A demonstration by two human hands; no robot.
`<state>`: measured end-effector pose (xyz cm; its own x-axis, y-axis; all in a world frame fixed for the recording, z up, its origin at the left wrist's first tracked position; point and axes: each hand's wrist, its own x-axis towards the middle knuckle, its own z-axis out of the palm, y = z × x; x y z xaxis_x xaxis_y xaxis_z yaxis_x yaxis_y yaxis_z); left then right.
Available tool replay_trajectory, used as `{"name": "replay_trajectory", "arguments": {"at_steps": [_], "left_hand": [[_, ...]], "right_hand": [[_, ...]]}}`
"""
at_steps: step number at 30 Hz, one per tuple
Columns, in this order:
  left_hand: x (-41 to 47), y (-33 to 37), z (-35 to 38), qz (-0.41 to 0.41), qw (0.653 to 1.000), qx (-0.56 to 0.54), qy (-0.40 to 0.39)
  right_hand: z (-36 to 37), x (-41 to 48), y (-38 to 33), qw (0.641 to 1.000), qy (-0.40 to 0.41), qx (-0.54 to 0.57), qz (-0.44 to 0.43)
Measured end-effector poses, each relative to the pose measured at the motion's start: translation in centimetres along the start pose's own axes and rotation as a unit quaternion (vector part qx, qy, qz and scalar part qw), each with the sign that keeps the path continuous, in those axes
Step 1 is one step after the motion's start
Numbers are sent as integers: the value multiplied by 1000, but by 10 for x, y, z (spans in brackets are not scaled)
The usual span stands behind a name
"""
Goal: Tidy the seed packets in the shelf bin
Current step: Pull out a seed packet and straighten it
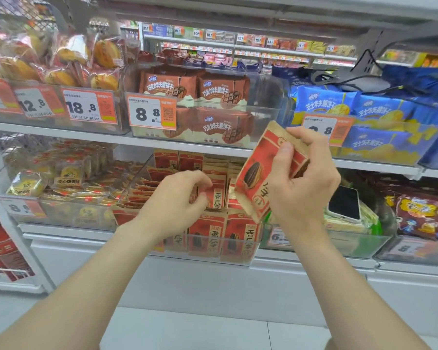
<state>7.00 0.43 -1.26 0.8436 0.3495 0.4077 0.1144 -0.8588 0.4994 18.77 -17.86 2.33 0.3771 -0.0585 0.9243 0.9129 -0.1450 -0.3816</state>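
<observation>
A clear plastic bin (240, 258) on the lower shelf holds several red and tan sunflower seed packets (208, 236), some upright at the front, others piled loosely behind. My right hand (301, 183) grips a small stack of these packets (253, 178), lifted and tilted above the bin's right side. Over the middle of the bin, my left hand (177, 198) curls its fingers round the top of one packet (216, 198) that stands inside.
A white phone (344, 203) lies on green packets in the bin to the right. Clear bins of brown (213, 117) and blue (364, 127) biscuit packs sit on the shelf above. Yellow pastry packs (61, 178) fill the bin to the left.
</observation>
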Motion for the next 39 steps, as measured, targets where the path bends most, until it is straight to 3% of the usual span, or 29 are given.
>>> {"name": "replay_trajectory", "arguments": {"at_steps": [3,6,10,14,19,22,25,35,37,39], "left_hand": [[-1,26,10,28,988,-102,111],[-8,55,16,64,972,-172,145],[-14,74,28,53,969,-223,92],[-12,71,35,-53,964,-258,16],[-6,74,33,-156,913,-377,2],[-7,76,31,-148,895,-421,-17],[-12,79,31,-115,899,-421,-30],[-12,77,26,-112,908,-405,-6],[-12,77,26,-127,898,-422,4],[-10,76,27,-164,859,-484,29]], "right_hand": [[-10,-5,-8,987,12,63,148],[-13,-10,-10,951,-9,105,290],[-10,-18,-12,910,-60,153,381],[-8,-25,-17,869,-112,194,442],[-12,-22,-21,840,-191,237,450],[-13,-22,-23,825,-200,259,460],[-12,-23,-25,807,-189,282,484],[-10,-24,-26,843,-162,260,442],[-12,-21,-28,836,-178,275,439],[-12,-22,-30,838,-231,260,421]]}}
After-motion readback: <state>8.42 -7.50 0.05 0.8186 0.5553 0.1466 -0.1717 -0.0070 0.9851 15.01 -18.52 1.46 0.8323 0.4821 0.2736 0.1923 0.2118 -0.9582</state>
